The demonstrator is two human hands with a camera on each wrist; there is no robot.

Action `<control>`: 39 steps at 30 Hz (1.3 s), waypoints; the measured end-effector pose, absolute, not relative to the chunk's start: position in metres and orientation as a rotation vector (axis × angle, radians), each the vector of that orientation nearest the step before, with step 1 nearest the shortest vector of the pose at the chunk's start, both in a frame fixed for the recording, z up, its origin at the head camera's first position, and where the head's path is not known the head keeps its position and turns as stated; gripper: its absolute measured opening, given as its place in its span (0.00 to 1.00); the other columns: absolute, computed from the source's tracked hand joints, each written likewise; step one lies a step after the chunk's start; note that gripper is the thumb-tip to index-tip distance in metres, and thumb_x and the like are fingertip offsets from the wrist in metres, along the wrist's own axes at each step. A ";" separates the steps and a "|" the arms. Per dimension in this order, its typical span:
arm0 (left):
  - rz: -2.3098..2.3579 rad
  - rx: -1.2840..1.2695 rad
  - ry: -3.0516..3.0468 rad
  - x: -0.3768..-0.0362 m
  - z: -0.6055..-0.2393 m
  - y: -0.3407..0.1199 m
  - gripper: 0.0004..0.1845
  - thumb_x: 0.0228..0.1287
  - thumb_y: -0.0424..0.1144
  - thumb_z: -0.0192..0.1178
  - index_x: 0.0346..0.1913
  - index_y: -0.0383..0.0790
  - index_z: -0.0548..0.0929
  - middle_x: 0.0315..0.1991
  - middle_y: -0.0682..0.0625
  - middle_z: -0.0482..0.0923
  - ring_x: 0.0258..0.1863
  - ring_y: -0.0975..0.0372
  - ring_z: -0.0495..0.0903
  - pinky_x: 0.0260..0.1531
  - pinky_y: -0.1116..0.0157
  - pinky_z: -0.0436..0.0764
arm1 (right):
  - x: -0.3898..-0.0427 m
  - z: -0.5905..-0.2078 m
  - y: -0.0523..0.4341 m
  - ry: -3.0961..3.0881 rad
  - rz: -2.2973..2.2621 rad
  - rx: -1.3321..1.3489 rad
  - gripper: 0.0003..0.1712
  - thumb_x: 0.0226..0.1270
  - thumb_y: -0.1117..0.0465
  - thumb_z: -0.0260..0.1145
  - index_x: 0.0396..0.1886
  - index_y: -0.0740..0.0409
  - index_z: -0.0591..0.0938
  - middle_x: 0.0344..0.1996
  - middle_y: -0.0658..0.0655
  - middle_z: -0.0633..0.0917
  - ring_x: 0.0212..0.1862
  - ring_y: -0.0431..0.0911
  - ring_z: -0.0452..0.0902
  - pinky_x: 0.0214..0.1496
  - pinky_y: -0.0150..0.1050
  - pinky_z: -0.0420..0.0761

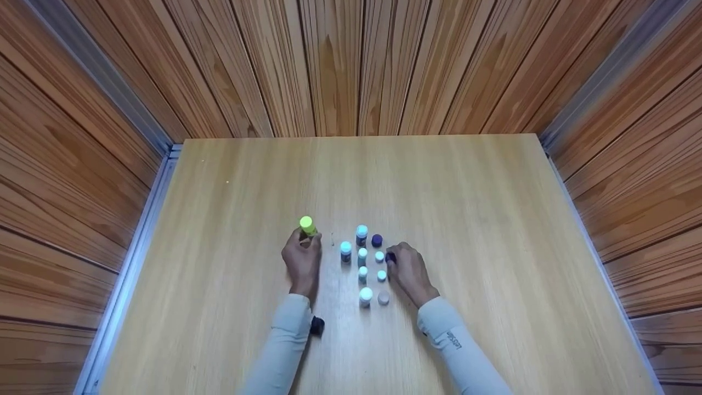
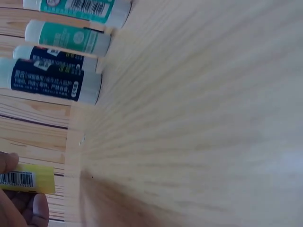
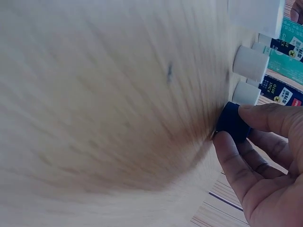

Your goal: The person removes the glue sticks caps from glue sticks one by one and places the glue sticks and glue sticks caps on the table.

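Note:
My left hand (image 1: 303, 263) holds up a yellow glue stick (image 1: 306, 224) between thumb and fingers; the left wrist view shows a barcode on its yellow side (image 2: 45, 178). On the right, thumb and fingertips of my right hand (image 1: 408, 273) pinch a dark blue cap (image 3: 232, 120) low at the tabletop. Between the hands stand several upright glue sticks: two with dark blue labels (image 2: 47, 78), others with teal labels (image 2: 66, 38). Along their right side lie a dark cap (image 1: 377, 240), two small white caps (image 1: 379, 256) and a larger whitish cap (image 1: 383, 298).
The wooden tabletop (image 1: 219, 302) is bounded by plank-patterned walls (image 1: 329, 71) at the back and both sides, with metal rails (image 1: 137, 230) along the edges. A small mark (image 1: 332, 238) shows on the table right of my left hand. A black device (image 1: 317, 326) sits at the left wrist.

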State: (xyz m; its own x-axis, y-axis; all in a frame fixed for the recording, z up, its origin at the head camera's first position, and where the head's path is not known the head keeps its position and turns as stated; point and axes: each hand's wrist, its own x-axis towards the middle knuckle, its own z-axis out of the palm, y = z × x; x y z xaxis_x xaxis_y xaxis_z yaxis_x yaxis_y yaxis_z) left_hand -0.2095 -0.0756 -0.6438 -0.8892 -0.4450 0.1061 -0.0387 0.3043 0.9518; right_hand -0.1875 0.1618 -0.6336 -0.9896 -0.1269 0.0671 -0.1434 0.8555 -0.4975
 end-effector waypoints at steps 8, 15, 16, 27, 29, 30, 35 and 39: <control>-1.611 0.385 -2.259 -0.196 -0.640 -0.069 0.13 0.60 0.36 0.66 0.48 0.42 0.83 0.40 0.51 0.83 0.37 0.63 0.80 0.37 0.63 0.80 | -0.186 -0.637 0.162 -2.962 0.833 0.217 0.15 0.59 0.70 0.67 0.48 0.67 0.82 0.40 0.62 0.82 0.45 0.53 0.81 0.49 0.44 0.80; -1.568 0.312 -2.289 -0.189 -0.640 -0.069 0.15 0.57 0.34 0.68 0.49 0.38 0.83 0.40 0.49 0.82 0.37 0.63 0.83 0.37 0.65 0.83 | -0.185 -0.634 0.160 -3.023 0.916 0.119 0.22 0.61 0.69 0.67 0.56 0.67 0.77 0.46 0.63 0.80 0.50 0.54 0.79 0.54 0.44 0.78; -1.562 0.301 -2.289 -0.188 -0.640 -0.069 0.15 0.57 0.33 0.68 0.49 0.38 0.83 0.41 0.48 0.83 0.37 0.62 0.83 0.37 0.65 0.83 | -0.185 -0.633 0.160 -3.034 0.930 0.103 0.22 0.62 0.68 0.67 0.56 0.67 0.77 0.47 0.63 0.80 0.51 0.54 0.78 0.55 0.45 0.78; -1.402 0.214 -2.413 -0.182 -0.636 -0.075 0.17 0.57 0.32 0.67 0.50 0.36 0.82 0.43 0.44 0.83 0.42 0.55 0.82 0.41 0.59 0.82 | -0.182 -0.615 0.158 -3.015 0.987 0.037 0.22 0.60 0.67 0.68 0.56 0.63 0.79 0.54 0.63 0.77 0.52 0.53 0.77 0.54 0.44 0.78; -1.369 0.184 -2.434 -0.181 -0.635 -0.077 0.16 0.58 0.31 0.66 0.50 0.35 0.82 0.44 0.43 0.83 0.45 0.54 0.81 0.45 0.59 0.81 | -0.181 -0.610 0.157 -3.006 0.990 0.031 0.22 0.61 0.67 0.68 0.56 0.62 0.79 0.55 0.62 0.77 0.51 0.52 0.78 0.52 0.43 0.79; -1.345 0.169 -2.444 -0.181 -0.634 -0.078 0.16 0.58 0.30 0.66 0.50 0.35 0.82 0.45 0.43 0.83 0.47 0.54 0.81 0.46 0.58 0.81 | -0.181 -0.607 0.157 -3.003 0.999 0.024 0.22 0.61 0.66 0.68 0.56 0.61 0.79 0.55 0.62 0.76 0.51 0.51 0.78 0.51 0.43 0.79; -1.228 0.075 -2.470 -0.181 -0.626 -0.080 0.16 0.57 0.29 0.66 0.50 0.35 0.81 0.47 0.44 0.82 0.50 0.53 0.79 0.51 0.56 0.78 | -0.180 -0.592 0.153 -2.977 1.066 0.001 0.23 0.62 0.66 0.68 0.58 0.60 0.78 0.56 0.59 0.76 0.53 0.50 0.77 0.50 0.42 0.80; -1.142 -0.014 -2.439 -0.183 -0.618 -0.080 0.16 0.55 0.28 0.68 0.48 0.38 0.82 0.45 0.47 0.82 0.47 0.56 0.78 0.49 0.59 0.77 | -0.179 -0.584 0.150 -2.934 1.126 0.028 0.23 0.62 0.65 0.68 0.57 0.60 0.78 0.56 0.58 0.76 0.53 0.50 0.77 0.49 0.40 0.80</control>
